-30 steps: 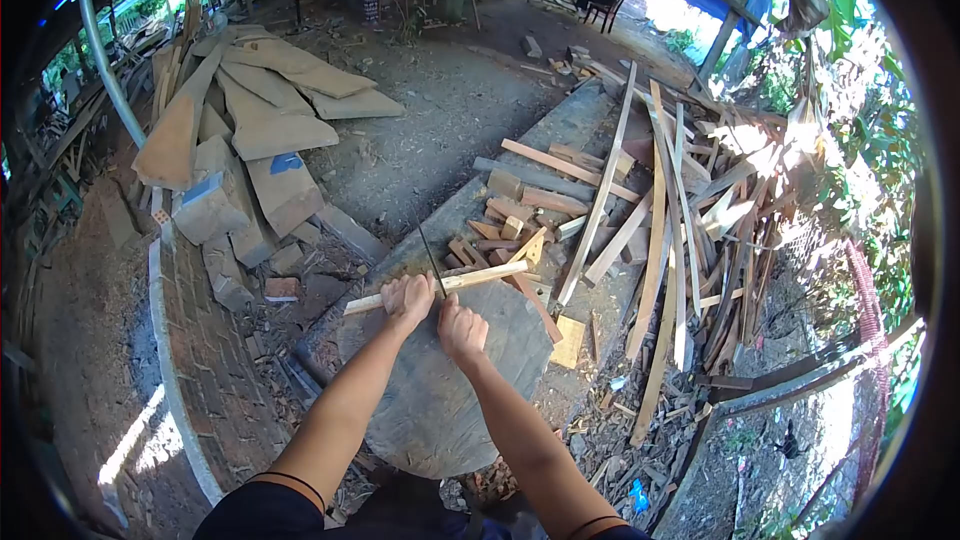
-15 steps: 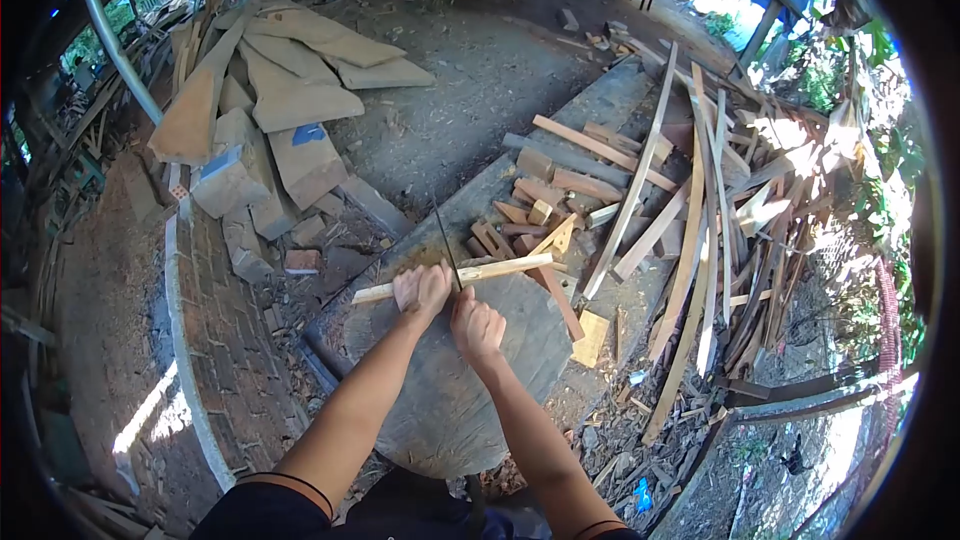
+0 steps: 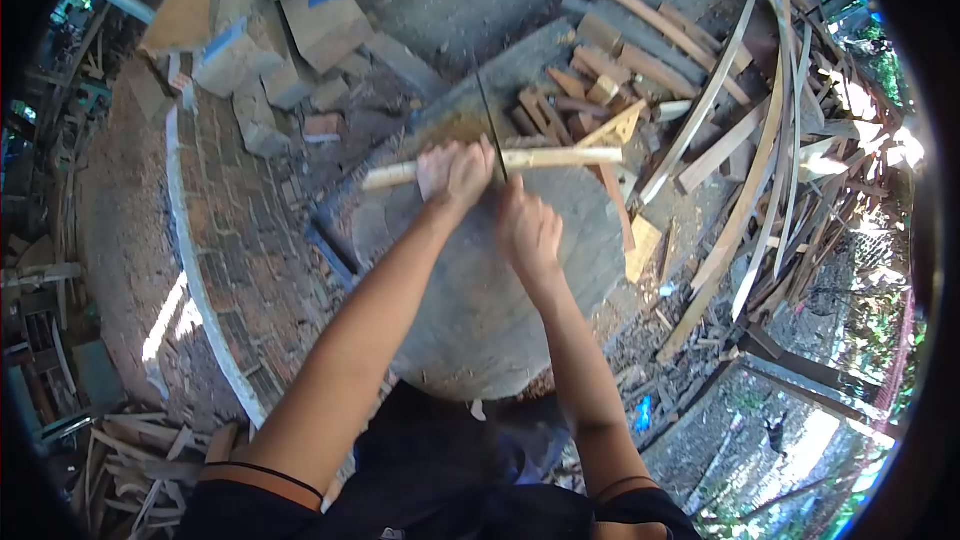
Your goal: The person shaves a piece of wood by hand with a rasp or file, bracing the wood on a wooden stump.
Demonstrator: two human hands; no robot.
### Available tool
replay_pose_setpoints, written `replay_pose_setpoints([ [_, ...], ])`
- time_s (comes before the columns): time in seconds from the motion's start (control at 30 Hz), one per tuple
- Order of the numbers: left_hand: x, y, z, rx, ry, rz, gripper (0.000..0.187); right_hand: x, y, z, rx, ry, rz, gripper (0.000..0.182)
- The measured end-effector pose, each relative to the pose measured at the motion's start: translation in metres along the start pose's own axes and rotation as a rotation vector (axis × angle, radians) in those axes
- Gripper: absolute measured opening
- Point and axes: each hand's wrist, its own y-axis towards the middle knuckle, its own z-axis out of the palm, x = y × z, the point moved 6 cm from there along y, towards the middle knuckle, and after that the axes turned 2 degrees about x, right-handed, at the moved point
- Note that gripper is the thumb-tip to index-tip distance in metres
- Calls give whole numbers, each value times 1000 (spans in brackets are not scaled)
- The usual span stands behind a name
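My left hand (image 3: 456,173) is closed around a pale wooden strip (image 3: 565,157), pressing it onto a round wood block (image 3: 450,280). Fingers of my right hand (image 3: 530,227) wrap around the near end of a thin, dark saw (image 3: 487,103), whose handle is hidden in the grip. Seen nearly edge-on, the blade crosses the strip just right of my left fingers and points away from me. I cannot make out how deep it sits in the wood.
Several wood offcuts (image 3: 600,90) lie beyond the strip on a dark board. Long curved slats (image 3: 765,160) are piled at right. Large shaped wooden pieces (image 3: 325,25) are stacked at back left. A low brick edge (image 3: 185,210) runs along the left.
The camera view has tilted down, so the hands, saw and strip appear higher and farther right. Both hands keep their grips, with the blade at about the same place along the strip.
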Motion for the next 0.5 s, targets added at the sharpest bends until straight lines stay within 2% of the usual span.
replay_pose_setpoints([
  [0.03,2,1,1,66,-15,-25,48,3,9,0,-21,-3,17,18],
  [0.17,-1,1,-7,71,-43,-41,49,4,0,0,-54,-43,6,21],
  [0.23,0,2,-10,90,-29,-24,49,1,-23,-7,6,-40,-15,19],
  [0.3,-1,3,-9,106,-42,-23,50,-3,-42,-11,137,-96,57,17],
  [0.37,1,3,-8,110,-38,-31,50,-3,-37,-4,171,-96,88,17],
  [0.5,0,2,-9,82,-77,-5,52,4,11,5,44,-36,28,19],
])
